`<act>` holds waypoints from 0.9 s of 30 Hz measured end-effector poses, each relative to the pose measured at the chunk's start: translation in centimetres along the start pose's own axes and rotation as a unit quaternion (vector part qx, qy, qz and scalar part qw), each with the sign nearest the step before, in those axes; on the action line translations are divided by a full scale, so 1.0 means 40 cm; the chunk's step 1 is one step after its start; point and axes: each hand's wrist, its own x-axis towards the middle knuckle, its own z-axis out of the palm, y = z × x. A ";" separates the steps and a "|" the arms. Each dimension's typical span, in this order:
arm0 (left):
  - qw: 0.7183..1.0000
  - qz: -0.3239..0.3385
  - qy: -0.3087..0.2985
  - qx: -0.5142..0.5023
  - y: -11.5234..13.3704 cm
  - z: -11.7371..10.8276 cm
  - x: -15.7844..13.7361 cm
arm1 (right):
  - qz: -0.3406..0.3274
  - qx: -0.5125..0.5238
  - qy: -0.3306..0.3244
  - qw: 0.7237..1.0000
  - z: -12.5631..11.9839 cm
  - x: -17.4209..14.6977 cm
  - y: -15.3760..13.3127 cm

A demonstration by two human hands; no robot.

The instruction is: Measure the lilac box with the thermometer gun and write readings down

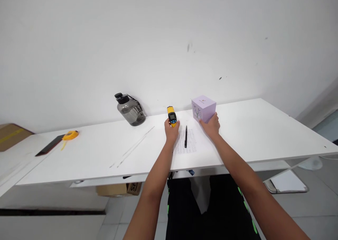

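Observation:
My left hand [172, 130] is closed around the lower part of a yellow and black infrared thermometer [171, 115], whose small screen and blue buttons face me. A light purple box [204, 108] stands near the wall, and my right hand [211, 125] grips its lower front corner, thumb on the front and fingers on the right side. Between my hands a black pen [186, 137] lies on a sheet of paper [192, 145] covered in small writing or print. The thermometer's handle is hidden by my left hand.
A grey see-through water bottle [131, 110] leans at the wall, left of my hands. Farther left are an orange tape measure [70, 135], a dark flat object [50, 145] and a cardboard box [13, 137]. The white table [245, 134] has its front edge before my legs.

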 end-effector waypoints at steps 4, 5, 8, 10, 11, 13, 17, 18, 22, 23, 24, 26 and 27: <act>1.000 0.004 0.003 -0.003 -0.001 0.000 0.000 | 0.004 0.001 0.000 1.000 0.004 0.005 0.004; 1.000 0.004 0.002 -0.003 -0.001 -0.001 0.000 | 0.005 0.001 0.001 1.000 0.005 0.006 0.005; 1.000 0.007 0.002 0.002 0.002 -0.005 -0.001 | -0.002 0.002 0.002 1.000 0.006 0.006 0.002; 1.000 0.009 0.000 0.009 0.004 -0.008 -0.002 | -0.001 0.001 0.003 1.000 0.008 0.006 -0.001; 1.000 0.010 -0.002 0.011 0.005 -0.010 -0.003 | 0.003 0.000 0.005 1.000 0.009 0.006 -0.003; 1.000 0.009 -0.005 0.010 0.006 -0.011 -0.003 | 0.008 -0.003 0.007 1.000 0.011 0.007 -0.004; 1.000 0.010 -0.008 0.011 0.001 -0.007 0.000 | 0.006 -0.007 0.004 1.000 0.012 0.010 -0.002; 1.000 0.009 -0.005 0.012 -0.001 -0.005 0.001 | 0.004 -0.007 0.002 1.000 0.011 0.010 -0.002; 1.000 0.000 -0.002 0.008 -0.012 0.003 0.006 | 0.002 -0.003 -0.002 1.000 0.007 0.010 0.001; 1.000 0.000 -0.003 0.006 -0.014 0.004 0.007 | 0.001 -0.001 -0.002 1.000 0.006 0.010 0.001; 1.000 0.001 -0.004 0.004 -0.016 0.005 0.007 | 0.001 0.001 -0.002 1.000 0.005 0.010 0.001; 1.000 0.002 -0.002 0.001 -0.017 0.005 0.007 | -0.002 0.003 -0.002 1.000 0.004 0.009 0.001; 1.000 0.002 -0.001 -0.001 -0.017 0.005 0.006 | -0.004 0.004 -0.003 1.000 0.004 0.009 0.001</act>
